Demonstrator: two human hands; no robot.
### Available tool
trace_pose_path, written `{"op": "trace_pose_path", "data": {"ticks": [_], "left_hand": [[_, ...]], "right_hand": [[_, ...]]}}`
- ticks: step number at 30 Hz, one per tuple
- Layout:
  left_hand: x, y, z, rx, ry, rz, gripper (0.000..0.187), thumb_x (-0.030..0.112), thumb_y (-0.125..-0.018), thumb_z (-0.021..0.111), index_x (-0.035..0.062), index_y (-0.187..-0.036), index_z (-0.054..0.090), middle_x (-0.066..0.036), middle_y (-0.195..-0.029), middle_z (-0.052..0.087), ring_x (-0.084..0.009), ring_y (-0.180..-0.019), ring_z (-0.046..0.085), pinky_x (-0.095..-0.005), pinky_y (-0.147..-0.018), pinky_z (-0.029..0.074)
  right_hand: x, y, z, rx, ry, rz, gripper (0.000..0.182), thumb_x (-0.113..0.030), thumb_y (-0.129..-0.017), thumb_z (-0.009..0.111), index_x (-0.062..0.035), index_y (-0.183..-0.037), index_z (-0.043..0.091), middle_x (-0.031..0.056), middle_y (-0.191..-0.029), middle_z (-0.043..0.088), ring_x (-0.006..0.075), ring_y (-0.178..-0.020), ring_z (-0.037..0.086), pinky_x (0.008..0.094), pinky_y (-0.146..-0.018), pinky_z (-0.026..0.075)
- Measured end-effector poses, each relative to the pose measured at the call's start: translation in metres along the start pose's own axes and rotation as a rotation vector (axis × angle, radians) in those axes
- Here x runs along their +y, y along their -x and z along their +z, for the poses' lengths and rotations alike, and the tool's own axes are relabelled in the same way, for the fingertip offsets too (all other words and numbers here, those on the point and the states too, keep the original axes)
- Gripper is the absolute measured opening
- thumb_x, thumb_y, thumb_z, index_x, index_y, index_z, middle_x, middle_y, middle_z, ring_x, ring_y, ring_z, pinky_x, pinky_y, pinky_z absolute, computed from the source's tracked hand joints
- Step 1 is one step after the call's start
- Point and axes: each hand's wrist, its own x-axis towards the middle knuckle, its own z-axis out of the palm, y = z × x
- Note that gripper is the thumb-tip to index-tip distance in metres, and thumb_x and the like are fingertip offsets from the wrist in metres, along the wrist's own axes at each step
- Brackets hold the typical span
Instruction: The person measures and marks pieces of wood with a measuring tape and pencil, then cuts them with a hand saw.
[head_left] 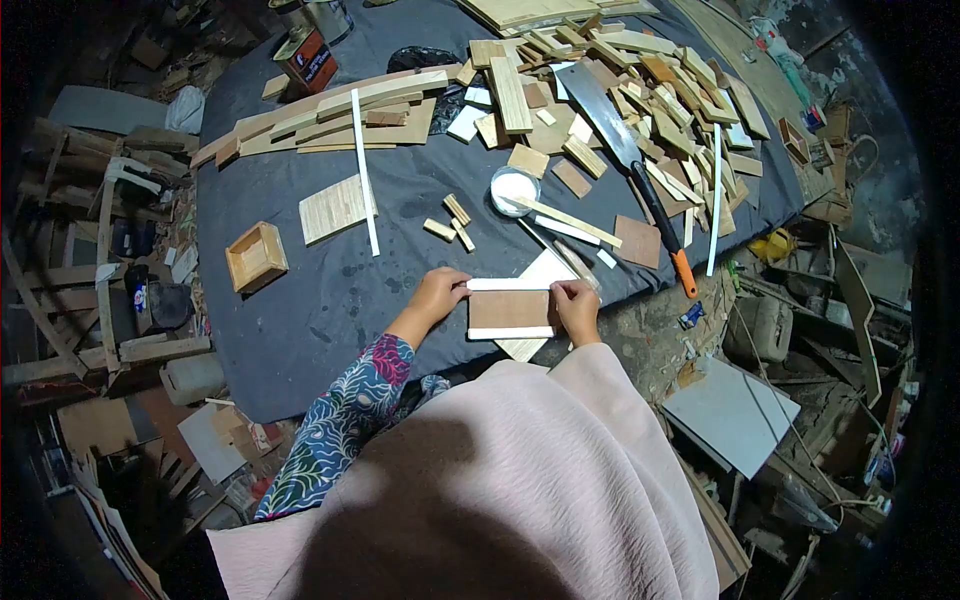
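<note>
A small brown wooden panel (511, 309) with white strips along its far and near long edges is held between my two hands. My left hand (437, 294) pinches it at the far left corner, by the end of the far white strip (508, 284). At the far right corner, my right hand (577, 305) has its fingers closed on the panel's edge. Partly under the panel lie pale wooden pieces (548, 268). Beyond my hands is a round tub of white paste (515, 188), with a wooden stick (570, 222) resting across it.
A handsaw (616, 128) with an orange-tipped handle lies at right beside a heap of wood offcuts (690, 110). Small blocks (438, 230), a little wooden box (256, 258) and a light board (335, 210) sit on the dark cloth (330, 330). A tin (308, 62) stands far left.
</note>
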Motion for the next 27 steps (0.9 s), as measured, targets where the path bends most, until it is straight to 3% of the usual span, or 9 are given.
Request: {"op": "trace_pose_path", "data": {"ticks": [27], "left_hand": [[0.004, -0.002, 0.000, 0.029, -0.037, 0.054, 0.016, 0.011, -0.066, 0.061, 0.0016, -0.079, 0.061, -0.014, -0.078, 0.058, -0.0302, -0.075, 0.054, -0.0349, -0.068, 0.043]], "right_hand": [[0.004, 0.001, 0.005, 0.034, -0.017, 0.016, 0.011, -0.011, -0.067, 0.063, 0.0000, -0.069, 0.063, 0.0142, -0.067, 0.058, 0.0249, -0.060, 0.056, 0.0316, -0.057, 0.043]]}}
